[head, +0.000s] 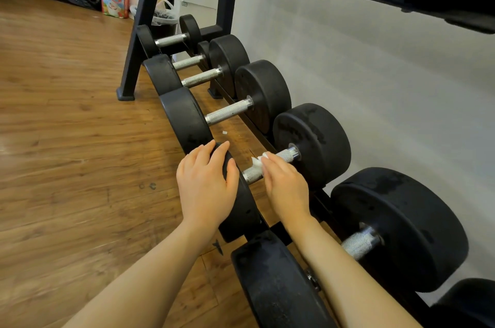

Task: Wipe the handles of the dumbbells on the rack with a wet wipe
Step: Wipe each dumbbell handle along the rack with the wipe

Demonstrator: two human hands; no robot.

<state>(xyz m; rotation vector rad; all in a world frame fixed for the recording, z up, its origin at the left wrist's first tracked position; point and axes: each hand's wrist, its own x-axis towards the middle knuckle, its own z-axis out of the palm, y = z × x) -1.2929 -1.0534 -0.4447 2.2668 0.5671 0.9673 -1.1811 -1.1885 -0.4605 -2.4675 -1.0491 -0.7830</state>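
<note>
Wood floor, low rack (242,110) of dumbbells. Right hand (288,188) fingers curl round wet wipe (259,160) on one handle (270,164); left hand (206,185) flat on its weight. Other handles probably left; can't tell.

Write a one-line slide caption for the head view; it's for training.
Right hand wipes a dumbbell handle with a wet wipe.
</note>
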